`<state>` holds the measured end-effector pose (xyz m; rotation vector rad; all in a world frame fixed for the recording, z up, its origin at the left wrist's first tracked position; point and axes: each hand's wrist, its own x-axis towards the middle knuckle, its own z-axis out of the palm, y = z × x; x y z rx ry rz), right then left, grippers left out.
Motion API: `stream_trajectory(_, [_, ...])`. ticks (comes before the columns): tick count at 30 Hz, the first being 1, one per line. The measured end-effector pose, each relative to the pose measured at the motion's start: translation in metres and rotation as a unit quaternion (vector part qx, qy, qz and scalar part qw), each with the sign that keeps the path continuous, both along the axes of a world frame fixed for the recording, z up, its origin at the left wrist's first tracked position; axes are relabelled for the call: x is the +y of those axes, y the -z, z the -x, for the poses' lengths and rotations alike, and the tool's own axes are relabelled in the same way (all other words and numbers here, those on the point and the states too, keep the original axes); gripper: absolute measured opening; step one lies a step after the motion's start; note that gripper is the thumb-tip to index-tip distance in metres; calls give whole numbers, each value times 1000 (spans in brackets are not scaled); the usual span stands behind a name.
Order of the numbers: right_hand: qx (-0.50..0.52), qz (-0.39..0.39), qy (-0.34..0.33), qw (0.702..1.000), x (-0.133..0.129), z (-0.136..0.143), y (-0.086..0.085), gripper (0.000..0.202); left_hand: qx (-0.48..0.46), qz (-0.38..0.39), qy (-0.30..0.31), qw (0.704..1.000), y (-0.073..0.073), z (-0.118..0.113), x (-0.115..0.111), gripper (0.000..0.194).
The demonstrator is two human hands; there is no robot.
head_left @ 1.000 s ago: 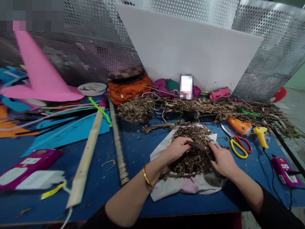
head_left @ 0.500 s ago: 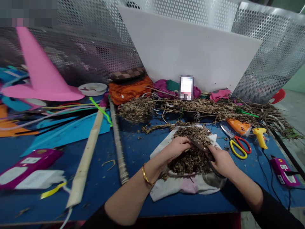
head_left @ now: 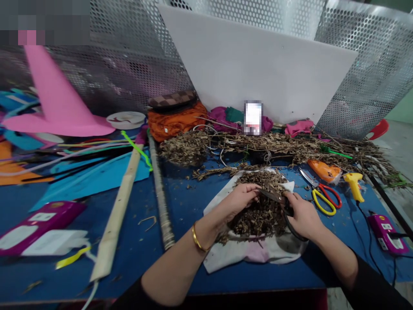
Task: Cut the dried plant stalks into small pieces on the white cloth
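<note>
My right hand (head_left: 303, 215) is closed around the handles of dark scissors (head_left: 272, 195), whose blades point left. Just at the blade tips, my left hand (head_left: 243, 200) is pinched with thumb and forefinger together; whatever is between them is too small to make out. Both hands are over a heap of crumbled dried plant bits (head_left: 258, 221). Under the heap lies a white cloth (head_left: 222, 258) with a pinkish patch, spread on the blue table (head_left: 187, 228).
Red-and-yellow-handled scissors (head_left: 324, 200), a yellow glue gun (head_left: 354, 186) and a purple device (head_left: 385, 234) lie to the right. Dried branches (head_left: 284, 148) run along the back. A wooden stick (head_left: 121, 202), a wrapped pole (head_left: 161, 202) and a pink pointed hat (head_left: 60, 99) are left.
My right hand and the scissors have shifted slightly to the right, and the blades lie a little flatter. My left hand has hardly moved and stays pinched.
</note>
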<state>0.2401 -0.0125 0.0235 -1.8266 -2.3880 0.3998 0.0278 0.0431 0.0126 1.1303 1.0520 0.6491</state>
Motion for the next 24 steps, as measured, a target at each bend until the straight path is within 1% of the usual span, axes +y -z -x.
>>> stream_trajectory(4, [-4,5,0,1000,0,0,1,44,-10,-6,-19,1000,-2,0,-1,32])
stream_trajectory(9, [8,12,-4,1000,-1,2,-2,42,5,-10,-18,1000,-4,-3,-4,32])
stream_trajectory(12, [2,12,-9,1000,-1,2,-2,43,32,-24,1,999,-4,-5,-5,29])
stream_trajectory(18, [-29,22,-28,999,-1,2,0,42,76,-81,39,993,-6,-6,-5,21])
stream_trajectory(21, [-27,39,-33,998,-1,2,-1,38,82,-92,41,992,-7,-5,-4,20])
stream_trajectory(24, [-21,51,-34,998,-1,2,-1,37,76,-92,37,992,-5,-4,-3,21])
